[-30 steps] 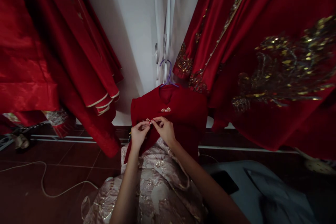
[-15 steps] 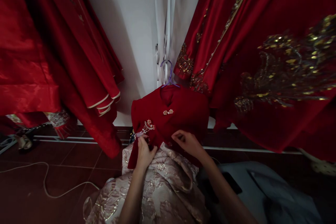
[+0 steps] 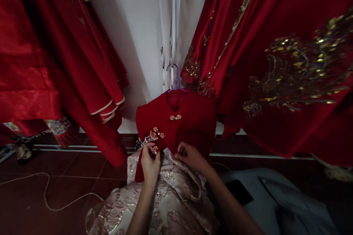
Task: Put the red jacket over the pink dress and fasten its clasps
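red gowns (image 3: 275, 62): hang at 10 and 2 o'clock.
brocade skirt (image 3: 171, 198): at 6 o'clock, under the red jacket.
red jacket (image 3: 190, 121): centre, on a purple hanger (image 3: 172, 77).
right hand (image 3: 193, 157): pinches the red jacket's hem.
left hand (image 3: 151, 161): fingertips closed on the beaded clasp.
beaded clasp (image 3: 153, 136): red jacket's front edge, 8 o'clock.

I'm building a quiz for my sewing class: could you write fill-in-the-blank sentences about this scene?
The left hand and right hand both touch a small ___ top.
It hangs on a ___ hanger.
The big garment at right carries ___ embroidery.
A white cable lies on the ___.
Missing words: red, purple, gold, floor.
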Demonstrator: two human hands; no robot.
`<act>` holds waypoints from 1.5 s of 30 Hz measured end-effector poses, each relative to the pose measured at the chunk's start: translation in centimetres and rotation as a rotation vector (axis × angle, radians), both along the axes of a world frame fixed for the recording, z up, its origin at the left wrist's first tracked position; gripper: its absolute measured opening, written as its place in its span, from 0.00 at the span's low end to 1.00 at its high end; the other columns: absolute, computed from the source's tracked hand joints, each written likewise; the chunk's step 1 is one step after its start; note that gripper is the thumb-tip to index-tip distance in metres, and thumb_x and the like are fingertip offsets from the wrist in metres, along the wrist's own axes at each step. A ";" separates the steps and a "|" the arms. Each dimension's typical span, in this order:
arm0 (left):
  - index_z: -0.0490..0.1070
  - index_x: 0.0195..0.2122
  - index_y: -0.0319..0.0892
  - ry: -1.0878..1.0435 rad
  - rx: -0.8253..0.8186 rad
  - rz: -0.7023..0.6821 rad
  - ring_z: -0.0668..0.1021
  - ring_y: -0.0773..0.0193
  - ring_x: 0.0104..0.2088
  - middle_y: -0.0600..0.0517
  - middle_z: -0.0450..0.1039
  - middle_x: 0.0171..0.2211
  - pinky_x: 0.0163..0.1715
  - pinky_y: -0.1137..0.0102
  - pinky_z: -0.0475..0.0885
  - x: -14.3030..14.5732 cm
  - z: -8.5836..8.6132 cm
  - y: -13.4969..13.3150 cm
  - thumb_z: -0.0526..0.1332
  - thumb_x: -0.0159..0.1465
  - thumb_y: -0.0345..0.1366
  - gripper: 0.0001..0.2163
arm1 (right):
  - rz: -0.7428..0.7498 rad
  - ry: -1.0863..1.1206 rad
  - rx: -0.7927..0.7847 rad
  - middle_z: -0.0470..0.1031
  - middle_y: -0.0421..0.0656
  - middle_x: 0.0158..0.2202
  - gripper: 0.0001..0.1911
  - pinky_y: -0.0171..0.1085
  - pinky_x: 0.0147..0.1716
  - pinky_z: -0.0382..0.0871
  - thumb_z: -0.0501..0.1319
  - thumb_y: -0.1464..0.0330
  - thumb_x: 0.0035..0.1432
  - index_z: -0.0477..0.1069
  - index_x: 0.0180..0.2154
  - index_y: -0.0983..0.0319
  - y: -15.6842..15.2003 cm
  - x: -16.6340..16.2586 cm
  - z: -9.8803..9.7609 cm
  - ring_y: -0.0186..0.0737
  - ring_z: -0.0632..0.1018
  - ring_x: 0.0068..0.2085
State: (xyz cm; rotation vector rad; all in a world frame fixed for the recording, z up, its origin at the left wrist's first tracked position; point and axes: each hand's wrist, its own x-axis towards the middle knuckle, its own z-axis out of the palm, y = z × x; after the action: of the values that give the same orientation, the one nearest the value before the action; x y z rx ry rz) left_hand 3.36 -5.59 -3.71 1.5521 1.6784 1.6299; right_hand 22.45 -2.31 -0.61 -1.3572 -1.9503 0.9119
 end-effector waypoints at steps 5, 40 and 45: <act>0.67 0.43 0.41 0.008 0.071 -0.008 0.72 0.61 0.42 0.48 0.67 0.39 0.44 0.66 0.67 1.8 -2.6 0.2 0.58 0.57 0.32 0.12 | -0.103 0.271 -0.161 0.71 0.37 0.23 0.12 0.33 0.21 0.69 0.62 0.61 0.50 0.61 0.30 0.60 -0.3 0.4 0.8 0.35 0.74 0.23; 0.72 0.34 0.38 -0.506 -0.054 -0.137 0.76 0.66 0.31 0.50 0.75 0.30 0.34 0.72 0.72 0.9 -3.4 -0.4 0.65 0.53 0.39 0.11 | -0.132 0.493 0.054 0.72 0.43 0.33 0.09 0.33 0.29 0.75 0.60 0.64 0.52 0.69 0.33 0.62 -2.3 -6.0 -1.2 0.36 0.77 0.33; 0.73 0.36 0.38 -0.499 -0.094 -0.175 0.77 0.65 0.33 0.48 0.76 0.33 0.37 0.70 0.73 0.8 -2.5 -0.6 0.65 0.52 0.39 0.13 | -0.142 0.436 0.079 0.71 0.43 0.35 0.08 0.33 0.29 0.75 0.60 0.65 0.53 0.69 0.34 0.62 -2.2 -6.0 -1.7 0.35 0.76 0.34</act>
State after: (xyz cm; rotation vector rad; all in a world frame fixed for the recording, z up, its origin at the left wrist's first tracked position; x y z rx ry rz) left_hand 4.16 -6.18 -6.21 1.0925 1.2941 1.6451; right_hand 16.43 -4.49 -2.27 -1.1232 -1.5235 0.9575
